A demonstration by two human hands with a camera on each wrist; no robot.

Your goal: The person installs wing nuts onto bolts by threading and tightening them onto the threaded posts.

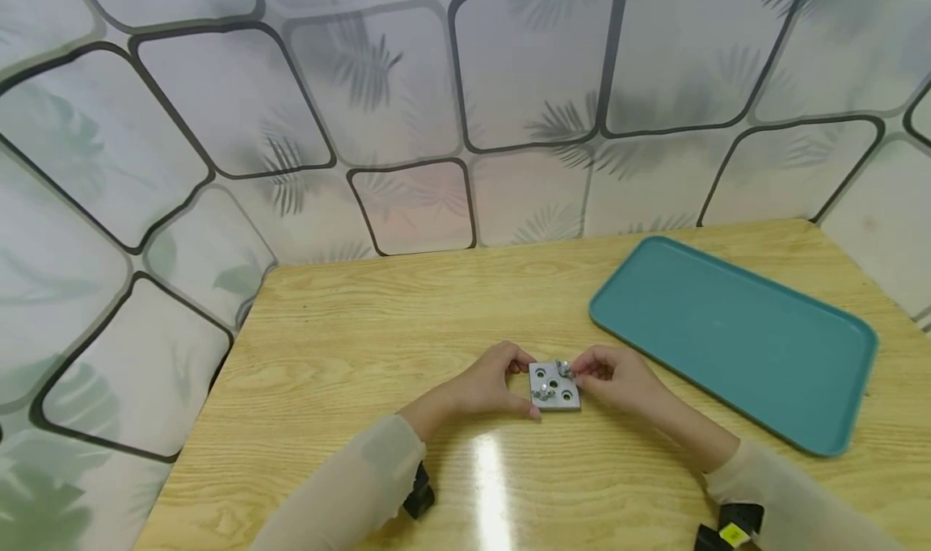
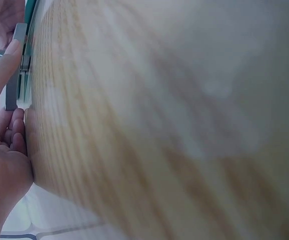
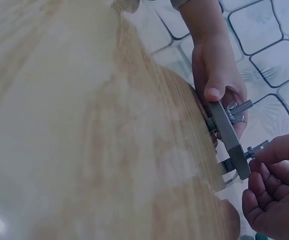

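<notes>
A small square metal plate (image 1: 558, 405) with several round holes sits on the table in front of me. My left hand (image 1: 486, 384) grips it from the left side, thumb at the near corner and fingers at the far one. One wing nut (image 1: 543, 393) is on a bolt at the plate's near left. At the far right corner, my right hand (image 1: 617, 380) pinches the second wing nut (image 1: 563, 368) between thumb and index finger. In the right wrist view the bolt heads (image 3: 227, 166) stick out underneath the plate; the fingertips partly hide the pinched nut.
A teal tray (image 1: 720, 325) lies to the right on the wooden table (image 1: 393, 317), beyond my right forearm. Patterned fabric (image 1: 407, 115) stands behind the table and along its left side. Black straps with devices (image 1: 419, 493) are on both wrists.
</notes>
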